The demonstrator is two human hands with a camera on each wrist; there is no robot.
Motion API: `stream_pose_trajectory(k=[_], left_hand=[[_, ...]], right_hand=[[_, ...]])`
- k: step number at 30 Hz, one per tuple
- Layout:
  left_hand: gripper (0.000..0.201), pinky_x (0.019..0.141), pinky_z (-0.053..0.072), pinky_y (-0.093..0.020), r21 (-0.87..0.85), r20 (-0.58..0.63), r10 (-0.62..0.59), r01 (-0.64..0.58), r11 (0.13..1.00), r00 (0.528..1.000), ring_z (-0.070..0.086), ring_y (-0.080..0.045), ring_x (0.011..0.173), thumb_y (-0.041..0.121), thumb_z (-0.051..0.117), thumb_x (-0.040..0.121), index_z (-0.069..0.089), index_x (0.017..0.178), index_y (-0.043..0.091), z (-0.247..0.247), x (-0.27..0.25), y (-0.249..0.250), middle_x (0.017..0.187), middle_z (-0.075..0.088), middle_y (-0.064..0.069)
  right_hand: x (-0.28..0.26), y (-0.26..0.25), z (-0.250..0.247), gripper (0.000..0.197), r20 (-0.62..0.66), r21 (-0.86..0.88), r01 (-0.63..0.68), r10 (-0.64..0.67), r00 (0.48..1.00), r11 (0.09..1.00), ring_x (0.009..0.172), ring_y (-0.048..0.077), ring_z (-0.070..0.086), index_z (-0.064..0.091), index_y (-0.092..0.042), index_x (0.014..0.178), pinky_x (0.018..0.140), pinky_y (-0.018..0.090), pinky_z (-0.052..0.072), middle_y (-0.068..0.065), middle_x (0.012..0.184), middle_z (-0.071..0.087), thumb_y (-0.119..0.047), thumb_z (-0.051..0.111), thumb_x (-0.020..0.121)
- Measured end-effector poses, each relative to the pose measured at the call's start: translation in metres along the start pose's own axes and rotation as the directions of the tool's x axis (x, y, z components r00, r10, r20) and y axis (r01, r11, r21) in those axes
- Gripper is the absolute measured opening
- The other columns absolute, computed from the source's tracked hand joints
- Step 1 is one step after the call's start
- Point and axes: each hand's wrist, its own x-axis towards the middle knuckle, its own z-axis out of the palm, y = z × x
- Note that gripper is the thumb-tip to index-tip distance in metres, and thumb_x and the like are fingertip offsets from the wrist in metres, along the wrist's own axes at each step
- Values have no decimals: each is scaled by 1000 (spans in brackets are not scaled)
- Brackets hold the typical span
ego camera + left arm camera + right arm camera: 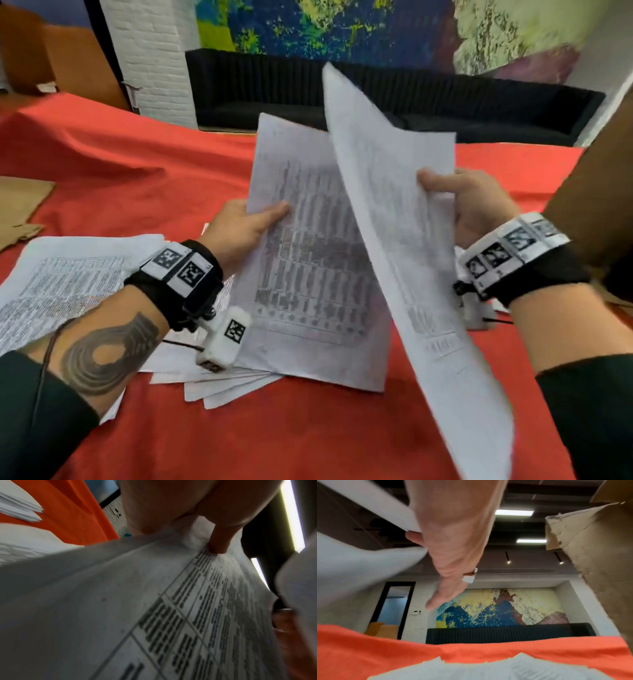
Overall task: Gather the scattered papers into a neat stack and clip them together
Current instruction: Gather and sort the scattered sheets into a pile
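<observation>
My left hand (253, 219) holds a printed sheet (308, 260) by its left edge, thumb on the front; the sheet stands tilted with its bottom edge on the red tablecloth (120, 164). In the left wrist view the thumb (221, 539) presses on that printed sheet (154, 615). My right hand (459, 198) pinches a second white sheet (394, 240) at its right edge and holds it raised and slanted in front of the first. The right wrist view shows that hand (453, 536) gripping the blurred sheet (359, 563). More papers (68, 274) lie scattered under my left forearm. No clip is visible.
Several fanned sheets (233, 383) lie at the table's centre below my left wrist. Brown cardboard (20, 205) lies at the far left, and a cardboard box (590, 547) stands to the right. More papers (488, 669) lie under my right wrist. A black sofa (376, 99) is beyond the table.
</observation>
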Motion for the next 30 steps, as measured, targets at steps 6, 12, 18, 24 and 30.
stream_pose_trajectory(k=[6, 12, 18, 24, 30], left_hand=[[67, 108, 46, -47, -216, 204, 125, -80, 973, 971, 68, -21, 121, 72, 41, 97, 69, 130, 21, 14, -18, 47, 128, 73, -2], [18, 81, 60, -24, 101, -150, 398, -386, 917, 905, 75, -1, 87, 15, 80, 89, 71, 94, 30, 16, -19, 63, 90, 76, 16], [30, 79, 58, -20, 25, -117, 392, -392, 920, 913, 75, -1, 87, 7, 86, 79, 71, 99, 24, 8, -13, 46, 88, 78, 16], [13, 91, 60, -54, 176, -38, 238, -228, 957, 970, 75, -19, 88, 33, 87, 81, 78, 89, 30, 13, -7, 21, 88, 79, 8], [20, 90, 60, -27, -24, -205, 446, -460, 887, 871, 73, 1, 92, 25, 80, 87, 69, 104, 25, 16, -15, 45, 93, 77, 22]], right_hand=[[5, 11, 44, 15, -273, -244, 313, -375, 886, 918, 87, 27, 77, 74, -8, 93, 79, 45, 64, 13, 94, 78, -12, 80, 80], [-8, -27, 68, 51, -287, -291, 729, -783, 551, 620, 87, 12, 66, 37, -9, 108, 79, 29, 58, 10, 104, 56, -9, 78, 79], [-3, 1, 65, 45, -127, -166, 597, -618, 776, 785, 105, 22, 65, 45, -13, 118, 100, 56, 52, 13, 116, 63, -5, 70, 81], [-5, 51, 68, 45, -188, -225, 374, -417, 889, 900, 107, 23, 71, 56, -6, 119, 98, 54, 55, 8, 115, 73, -12, 70, 76], [-9, 28, 66, 33, -128, -125, 547, -560, 818, 828, 85, 17, 68, 47, -22, 107, 78, 35, 58, 10, 106, 70, -7, 67, 85]])
